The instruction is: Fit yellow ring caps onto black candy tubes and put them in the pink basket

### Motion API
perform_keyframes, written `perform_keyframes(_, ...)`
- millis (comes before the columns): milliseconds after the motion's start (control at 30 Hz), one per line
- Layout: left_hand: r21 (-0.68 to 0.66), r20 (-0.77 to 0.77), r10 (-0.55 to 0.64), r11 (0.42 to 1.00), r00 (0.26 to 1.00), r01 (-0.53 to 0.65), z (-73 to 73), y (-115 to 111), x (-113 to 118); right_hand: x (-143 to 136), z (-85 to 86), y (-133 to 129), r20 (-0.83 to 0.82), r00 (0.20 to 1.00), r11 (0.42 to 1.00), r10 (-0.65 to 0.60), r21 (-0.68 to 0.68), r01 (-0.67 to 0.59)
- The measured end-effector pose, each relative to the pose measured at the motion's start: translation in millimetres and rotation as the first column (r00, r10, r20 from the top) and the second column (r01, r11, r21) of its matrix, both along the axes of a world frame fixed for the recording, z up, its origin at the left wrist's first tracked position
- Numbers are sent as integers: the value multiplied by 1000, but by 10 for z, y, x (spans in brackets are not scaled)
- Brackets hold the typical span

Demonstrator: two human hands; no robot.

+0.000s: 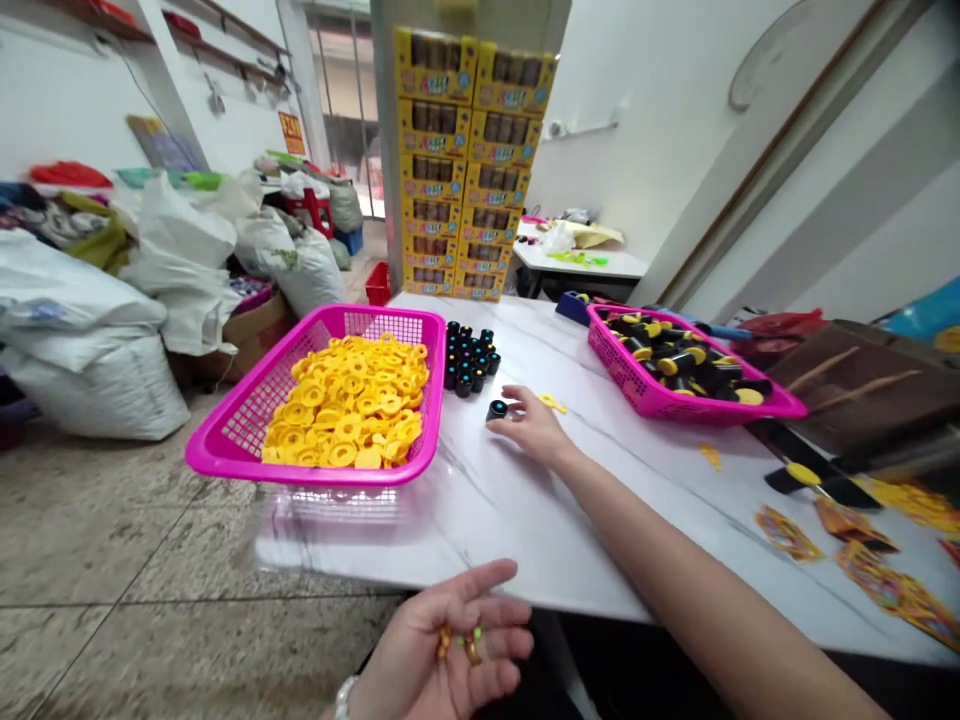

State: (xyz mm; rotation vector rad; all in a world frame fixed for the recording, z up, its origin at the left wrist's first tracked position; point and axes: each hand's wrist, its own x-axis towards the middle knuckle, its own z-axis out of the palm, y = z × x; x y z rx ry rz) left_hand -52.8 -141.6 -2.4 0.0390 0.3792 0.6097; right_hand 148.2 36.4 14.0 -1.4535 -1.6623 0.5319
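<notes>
My left hand (457, 640) is palm up and slightly cupped at the table's front edge, with several small orange and green beads (461, 638) in it. Above the table's middle, my right hand (529, 425) has thumb and fingers around a short black cylinder (496, 409) with a blue dot on top. Just beyond it stands a tight group of similar black cylinders (469, 355), several showing coloured dots. A yellow plastic piece (553, 402) lies right beside the right hand. To the left, a pink basket (382, 474) is heaped with yellow ring-shaped plastic pieces (345, 405).
At the right, another pink basket (675, 408) holds black-and-yellow tubes. Printed packets (892, 580) lie on the white table's (480, 520) right side. Yellow display boxes (469, 170) are stacked at the far end. White sacks (97, 340) stand on the floor at left.
</notes>
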Motion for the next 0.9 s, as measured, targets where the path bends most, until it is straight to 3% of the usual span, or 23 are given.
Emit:
perform_keyframes(67, -44, -37, 98, 994, 994, -100, 41, 48, 8, -73, -2, 27, 8, 998, 998, 59, 1, -59)
perform_keyframes(133, -93, -99, 191, 975, 977, -201, 97, 86, -15, -108, 7, -123, -16, 995, 995, 96, -13, -96)
perform_keyframes(300, -68, -190, 268, 956, 944, -285, 240, 179, -60, -65, 94, -1085, -136, 958, 966, 251, -20, -256)
perform_keyframes(400, -18, -150, 308, 949, 940, -314, 278, 237, 8, -60, 117, -1687, -265, 950, 974, 163, -108, -198)
perform_keyframes(500, -16, -85, 364, 930, 927, -367, 312, 309, 156, -124, 60, -2029, -360, 933, 985, 27, -148, -85)
perform_keyframes(667, -25, -32, 427, 904, 904, -428, 342, 473, 458, -280, -25, -2072, -136, 991, 1000, -15, -1, 15)
perform_keyframes(767, 5, -78, 431, 902, 899, -432, 294, 541, 582, -328, -54, -2022, -74, 996, 992, -54, 109, 62)
perform_keyframes(900, 169, -187, 412, 908, 892, -384, 225, 523, 658, -302, -76, -1988, 65, 997, 983, -50, 180, 38)
